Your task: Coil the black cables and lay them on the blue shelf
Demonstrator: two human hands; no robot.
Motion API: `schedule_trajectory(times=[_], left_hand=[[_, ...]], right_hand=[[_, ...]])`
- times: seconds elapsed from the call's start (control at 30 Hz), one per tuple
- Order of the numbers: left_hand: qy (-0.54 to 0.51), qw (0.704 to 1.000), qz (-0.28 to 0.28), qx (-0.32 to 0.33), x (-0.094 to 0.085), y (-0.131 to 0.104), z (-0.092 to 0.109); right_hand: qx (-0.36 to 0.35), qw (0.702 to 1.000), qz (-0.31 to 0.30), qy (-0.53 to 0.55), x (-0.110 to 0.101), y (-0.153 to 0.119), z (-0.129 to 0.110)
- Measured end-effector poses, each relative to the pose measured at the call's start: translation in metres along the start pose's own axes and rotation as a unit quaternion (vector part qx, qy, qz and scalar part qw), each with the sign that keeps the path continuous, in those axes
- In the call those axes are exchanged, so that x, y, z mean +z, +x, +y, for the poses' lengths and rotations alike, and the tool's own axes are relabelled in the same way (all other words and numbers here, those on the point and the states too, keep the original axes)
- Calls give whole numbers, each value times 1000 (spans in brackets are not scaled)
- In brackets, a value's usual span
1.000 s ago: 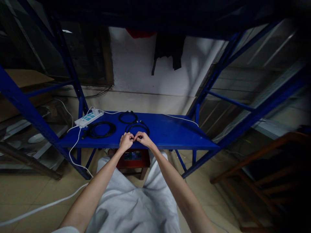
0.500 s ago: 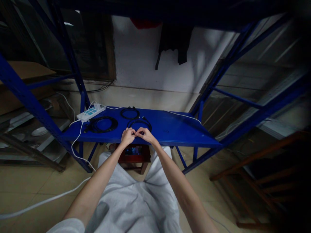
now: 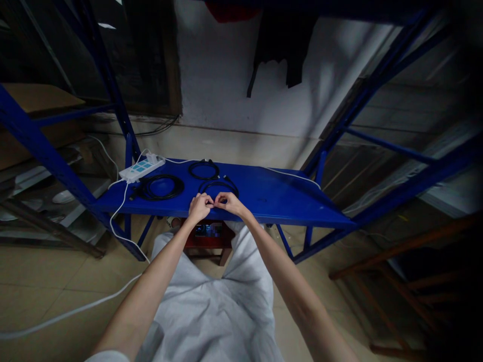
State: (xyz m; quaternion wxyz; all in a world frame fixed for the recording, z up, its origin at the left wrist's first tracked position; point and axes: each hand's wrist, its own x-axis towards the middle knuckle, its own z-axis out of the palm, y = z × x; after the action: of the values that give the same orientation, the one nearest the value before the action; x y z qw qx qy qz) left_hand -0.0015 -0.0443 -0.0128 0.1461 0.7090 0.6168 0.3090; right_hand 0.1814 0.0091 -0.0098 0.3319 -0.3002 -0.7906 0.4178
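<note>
My left hand (image 3: 199,206) and my right hand (image 3: 229,202) meet at the front edge of a blue metal shelf (image 3: 279,198), fingertips pinched together on the near side of a small coiled black cable (image 3: 220,187). A second small black coil (image 3: 204,170) lies behind it. Further left on the shelf rests a larger black coil (image 3: 160,186). What exactly sits between my fingertips is too small to tell beyond the cable.
A white power strip (image 3: 141,169) sits at the shelf's back left corner, its white cord (image 3: 68,313) trailing down over the tiled floor. Blue rack uprights (image 3: 45,156) frame the shelf. A red stool (image 3: 207,236) stands under it. Wooden bars (image 3: 396,251) lie at right.
Both hands have stayed pinched together on the coil. The view has tilted and shifted slightly, so the shelf and hands sit a little higher and to the right.
</note>
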Motion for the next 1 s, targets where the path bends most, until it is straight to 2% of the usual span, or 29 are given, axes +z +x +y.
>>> schedule_trajectory(times=[0.13, 0.23, 0.37, 0.47, 0.6, 0.7, 0.83, 1.0], left_hand=[[5, 1000, -2, -8, 0, 1, 1], [9, 1000, -7, -21, 0, 1, 2], [14, 1000, -6, -11, 1, 1, 1], [17, 1000, -3, -2, 3, 1, 0], [27, 999, -6, -15, 2, 1, 0], [37, 998, -11, -45, 0, 0, 0], [39, 998, -14, -46, 0, 0, -1], [42, 998, -12, -47, 5, 3, -7]], right_hand=[[6, 1000, -14, -8, -2, 0, 3], [-6, 1000, 4, -27, 0, -3, 4], [-48, 991, 2, -125, 1, -1, -1], [-88, 960, -65, -258, -5, 8, -15], [-145, 883, -177, -410, -13, 21, -41], [-164, 839, -210, -473, -13, 27, -56], [-167, 822, -200, -507, -6, 32, -62], [-149, 816, -187, -526, 3, 43, -54]])
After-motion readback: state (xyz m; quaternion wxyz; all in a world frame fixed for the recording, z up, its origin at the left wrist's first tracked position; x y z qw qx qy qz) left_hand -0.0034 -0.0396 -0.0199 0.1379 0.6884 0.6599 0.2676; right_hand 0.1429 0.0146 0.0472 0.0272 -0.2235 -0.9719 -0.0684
